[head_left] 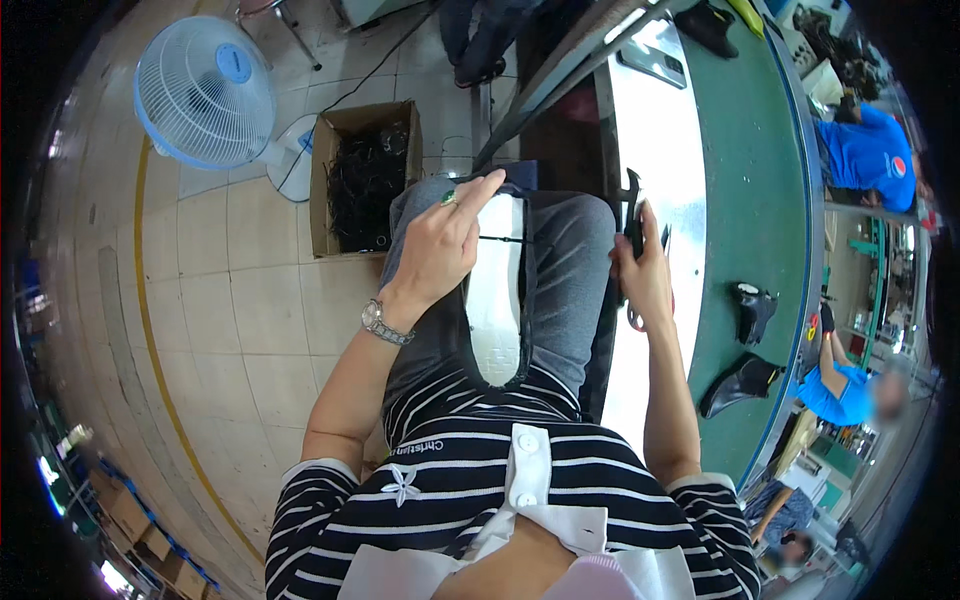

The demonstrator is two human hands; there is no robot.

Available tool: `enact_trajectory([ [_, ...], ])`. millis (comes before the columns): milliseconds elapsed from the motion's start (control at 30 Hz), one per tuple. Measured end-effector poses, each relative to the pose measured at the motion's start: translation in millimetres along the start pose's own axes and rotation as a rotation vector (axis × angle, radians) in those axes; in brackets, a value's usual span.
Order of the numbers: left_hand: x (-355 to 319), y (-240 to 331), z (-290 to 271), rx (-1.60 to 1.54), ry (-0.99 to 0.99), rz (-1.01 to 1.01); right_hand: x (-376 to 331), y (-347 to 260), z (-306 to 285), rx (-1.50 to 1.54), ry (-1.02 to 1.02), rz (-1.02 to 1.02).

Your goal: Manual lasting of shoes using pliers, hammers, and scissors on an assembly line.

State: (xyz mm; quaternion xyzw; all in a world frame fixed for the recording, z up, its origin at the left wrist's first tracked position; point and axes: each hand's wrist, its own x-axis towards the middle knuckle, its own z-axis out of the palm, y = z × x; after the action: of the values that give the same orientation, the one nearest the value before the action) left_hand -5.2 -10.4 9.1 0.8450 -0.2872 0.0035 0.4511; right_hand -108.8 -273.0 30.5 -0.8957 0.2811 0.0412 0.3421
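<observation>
The left hand [438,245], part-open against the upturned shoe [494,305] on the lap [572,240], should brace it firmly, while the right hand [647,270], curled round a hammer [634,187] beside the bench [668,150], probably needs a clear lift.

White sole [495,310], perhaps black upper [530,280]

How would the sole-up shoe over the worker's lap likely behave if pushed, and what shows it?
The shoe would probably keep its shape: its white sole has an even, unbuckled outline. It may rock or tip, since it appears to rest on rounded grey trouser legs. The left hand at its upper end might steady it.
</observation>
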Motion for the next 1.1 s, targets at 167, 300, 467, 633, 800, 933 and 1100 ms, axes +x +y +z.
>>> enact_trajectory([
  [167, 6.4, 2.1, -2.7, 0.151, -0.006, 0.13, 40.0, 93.2, 10.9, -0.185, 0.196, 0.061],
  [300, 2.9, 0.9, -1.1, 0.142, 0.018, 0.099, 9.1, 117.3, 14.1, -0.073, 0.32, -0.019],
  [467, 3.3, 4.9, 1.1, 0.126, 0.026, 0.08, -58.7, 181.0, 17.5, -0.314, 0.528, 0.155],
  [633, -1.1, 5.0, -2.8, 0.052, 0.048, 0.025, -80.6, 153.0, -12.1, 0.124, 0.07, 0.544],
  [800, -40.5, 29.1, -2.3, -0.213, 0.047, -0.285, -126.8, 67.0, -25.7, 0.904, -0.267, 0.391],
  [933, -72.3, 31.8, 15.5, -0.186, 0.06, -0.339, -133.4, -4.8, -20.9, 0.953, -0.765, 0.193],
  [1100, -76.5, 40.0, 15.9, -0.169, 0.026, -0.438, -122.8, -44.0, 4.6, 0.84, -0.88, 0.214],
])
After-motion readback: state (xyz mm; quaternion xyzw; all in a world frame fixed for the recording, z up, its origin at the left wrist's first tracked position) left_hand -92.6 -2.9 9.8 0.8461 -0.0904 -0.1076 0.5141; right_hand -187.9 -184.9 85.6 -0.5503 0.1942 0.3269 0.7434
